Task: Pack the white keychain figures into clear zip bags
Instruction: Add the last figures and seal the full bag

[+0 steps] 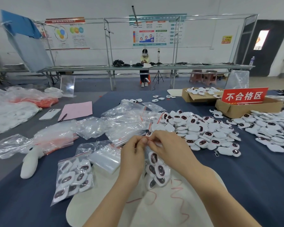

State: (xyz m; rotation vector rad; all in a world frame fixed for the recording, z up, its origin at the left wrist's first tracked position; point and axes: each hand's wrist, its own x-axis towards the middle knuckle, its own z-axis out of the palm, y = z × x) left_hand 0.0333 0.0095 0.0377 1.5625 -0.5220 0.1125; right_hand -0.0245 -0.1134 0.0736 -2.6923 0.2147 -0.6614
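The blue cloth covers my table across the whole lower frame. Right of centre lies the pile of white keychain figures, dark faces mostly up, spreading towards the right edge. Left of it, at mid-frame, the empty zip bags lie in a loose, crumpled heap. A white mat with red scribbles sits under my forearms at the bottom. At upper right a cardboard box carries a red sign. A filled bag of figures rests at lower left, just beside the mat. Further left lies a white plush toy, and above it a phone. In the centre my left hand and right hand meet, each pinching the top edge of the held bag, which hangs below them with several figures inside.
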